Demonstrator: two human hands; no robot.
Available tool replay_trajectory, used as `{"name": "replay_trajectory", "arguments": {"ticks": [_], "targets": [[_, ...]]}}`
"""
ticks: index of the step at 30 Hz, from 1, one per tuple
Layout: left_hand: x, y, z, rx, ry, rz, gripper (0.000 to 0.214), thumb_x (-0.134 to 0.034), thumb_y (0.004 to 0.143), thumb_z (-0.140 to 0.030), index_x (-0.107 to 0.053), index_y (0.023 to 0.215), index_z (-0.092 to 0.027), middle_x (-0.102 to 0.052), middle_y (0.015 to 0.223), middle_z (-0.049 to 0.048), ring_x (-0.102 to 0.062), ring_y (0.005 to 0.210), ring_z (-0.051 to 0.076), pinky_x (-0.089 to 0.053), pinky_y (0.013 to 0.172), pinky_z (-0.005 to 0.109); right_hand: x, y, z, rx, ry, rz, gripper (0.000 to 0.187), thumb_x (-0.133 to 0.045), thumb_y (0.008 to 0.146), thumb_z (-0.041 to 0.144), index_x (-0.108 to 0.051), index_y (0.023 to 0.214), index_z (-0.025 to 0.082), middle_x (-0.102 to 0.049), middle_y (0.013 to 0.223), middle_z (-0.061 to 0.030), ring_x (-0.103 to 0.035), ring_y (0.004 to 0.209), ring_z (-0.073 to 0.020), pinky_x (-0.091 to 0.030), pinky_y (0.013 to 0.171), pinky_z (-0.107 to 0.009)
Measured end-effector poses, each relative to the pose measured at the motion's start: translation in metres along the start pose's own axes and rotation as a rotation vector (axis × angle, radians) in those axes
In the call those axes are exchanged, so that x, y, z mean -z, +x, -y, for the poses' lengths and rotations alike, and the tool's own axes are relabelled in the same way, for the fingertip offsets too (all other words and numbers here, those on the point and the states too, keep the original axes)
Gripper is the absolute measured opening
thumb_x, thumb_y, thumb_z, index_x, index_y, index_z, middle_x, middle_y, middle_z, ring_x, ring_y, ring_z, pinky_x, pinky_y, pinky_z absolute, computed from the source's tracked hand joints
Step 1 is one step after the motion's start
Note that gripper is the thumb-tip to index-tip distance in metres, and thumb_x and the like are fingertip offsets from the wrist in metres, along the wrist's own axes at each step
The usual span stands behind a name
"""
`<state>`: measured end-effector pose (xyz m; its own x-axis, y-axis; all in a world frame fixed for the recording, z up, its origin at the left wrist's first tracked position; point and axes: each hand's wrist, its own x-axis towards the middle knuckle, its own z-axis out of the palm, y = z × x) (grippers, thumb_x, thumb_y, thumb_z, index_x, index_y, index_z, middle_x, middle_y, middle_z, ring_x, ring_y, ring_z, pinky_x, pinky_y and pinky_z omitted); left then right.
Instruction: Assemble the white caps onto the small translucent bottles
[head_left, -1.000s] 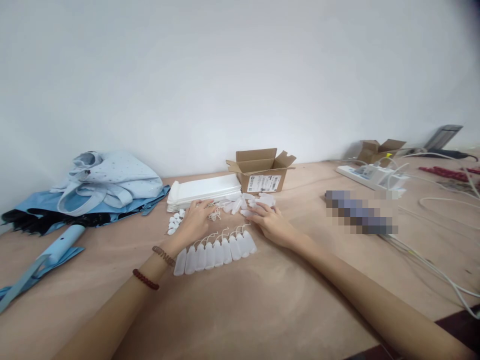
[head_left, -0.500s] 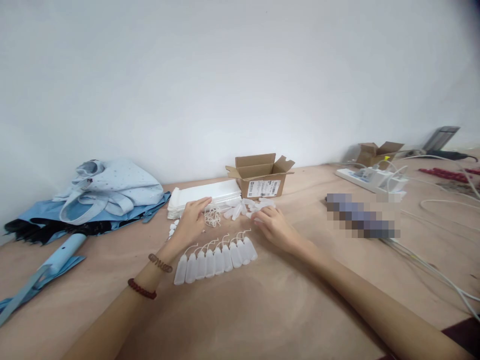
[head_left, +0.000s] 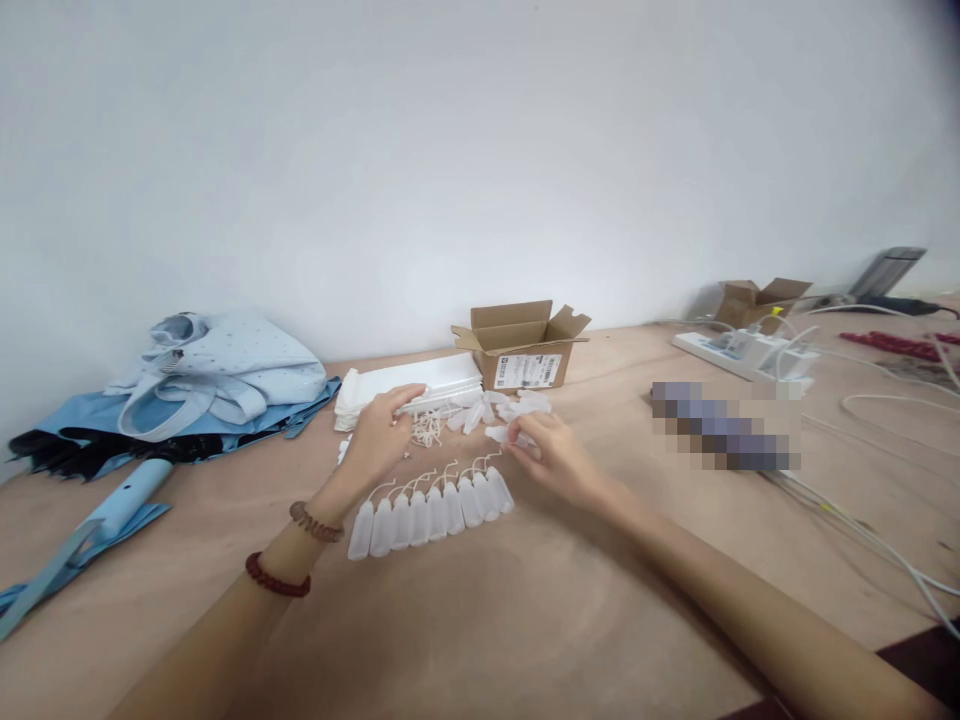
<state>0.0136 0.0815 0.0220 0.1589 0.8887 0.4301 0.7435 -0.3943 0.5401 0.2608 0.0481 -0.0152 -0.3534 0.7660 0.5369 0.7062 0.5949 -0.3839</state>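
Observation:
My right hand [head_left: 551, 450] pinches one end of a small translucent plastic bottle [head_left: 496, 434], which points left beside the loose pile. My left hand [head_left: 381, 432] hovers by a tangle of white strings [head_left: 427, 428]; its thumb and index finger are apart, and I see nothing between them. Several more loose bottles [head_left: 471, 415] lie just beyond, between my hands. Closer to me stands a slanting row of similar bottles [head_left: 418, 520], lying side by side, each with a white string at its top. Small white pieces [head_left: 343, 450] are partly hidden behind my left hand.
A flat white stack [head_left: 405, 378] and an open cardboard box [head_left: 523, 368] sit against the wall. On the left are a pale blue bag [head_left: 232, 360] and a blue umbrella [head_left: 124, 495]. A power strip [head_left: 720, 358] with trailing cables and a blurred-out object [head_left: 720, 425] occupy the right.
My right hand has drawn slightly back from the loose pile with a bottle between its fingertips. The left hand has shifted only a little, its thumb and index finger further apart.

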Motion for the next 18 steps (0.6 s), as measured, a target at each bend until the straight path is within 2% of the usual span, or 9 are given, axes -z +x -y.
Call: {"name": "replay_trajectory", "arguments": {"ticks": [2,5,9,13,18], "targets": [[-0.002,-0.006,-0.014,-0.037,-0.035,0.004,0.047,-0.037,0.077,-0.008,-0.063,0.116,-0.015,-0.062,0.124,0.0075,-0.055,0.116,0.023,-0.047,0.096,0.040,0.001,0.000,0.008,-0.076,0.154,-0.040,0.009,-0.055,0.086,0.025,-0.052,0.080,0.020,-0.063,0.079,-0.0016,-0.058,0.075,-0.0177,-0.042,0.071,-0.029],[-0.013,-0.020,-0.034,-0.249,-0.021,0.027,0.047,-0.036,0.079,-0.006,-0.060,0.119,-0.013,-0.061,0.125,0.0095,-0.053,0.117,0.022,-0.043,0.102,0.043,0.000,0.000,0.019,-0.166,0.424,-0.104,0.015,-0.059,0.084,0.033,-0.051,0.082,0.020,-0.062,0.081,-0.0014,-0.060,0.076,-0.0168,-0.046,0.069,-0.028],[-0.026,-0.036,-0.053,-0.393,-0.007,0.011,0.046,-0.036,0.082,-0.004,-0.058,0.120,-0.014,-0.061,0.124,0.0107,-0.054,0.116,0.023,-0.045,0.100,0.045,-0.005,-0.001,0.027,-0.209,0.721,-0.095,0.023,-0.062,0.082,0.037,-0.051,0.094,0.020,-0.065,0.088,-0.0042,-0.065,0.083,-0.0191,-0.051,0.074,-0.032],[-0.030,-0.043,-0.057,-0.434,-0.012,-0.043,0.042,-0.037,0.085,-0.006,-0.056,0.121,-0.015,-0.060,0.124,0.0115,-0.055,0.116,0.023,-0.047,0.098,0.044,-0.007,-0.004,0.026,-0.221,0.696,-0.089,0.027,-0.060,0.084,0.037,-0.049,0.103,0.021,-0.068,0.090,-0.0058,-0.066,0.084,-0.0209,-0.051,0.075,-0.034],[-0.034,-0.045,-0.055,-0.460,-0.014,-0.031,0.040,-0.039,0.087,-0.009,-0.052,0.126,-0.012,-0.056,0.129,0.0146,-0.052,0.121,0.024,-0.045,0.102,0.045,-0.008,-0.006,0.024,-0.175,0.531,-0.089,0.032,-0.052,0.089,0.031,-0.042,0.117,0.021,-0.067,0.088,-0.0063,-0.066,0.083,-0.0210,-0.050,0.075,-0.035]]}}
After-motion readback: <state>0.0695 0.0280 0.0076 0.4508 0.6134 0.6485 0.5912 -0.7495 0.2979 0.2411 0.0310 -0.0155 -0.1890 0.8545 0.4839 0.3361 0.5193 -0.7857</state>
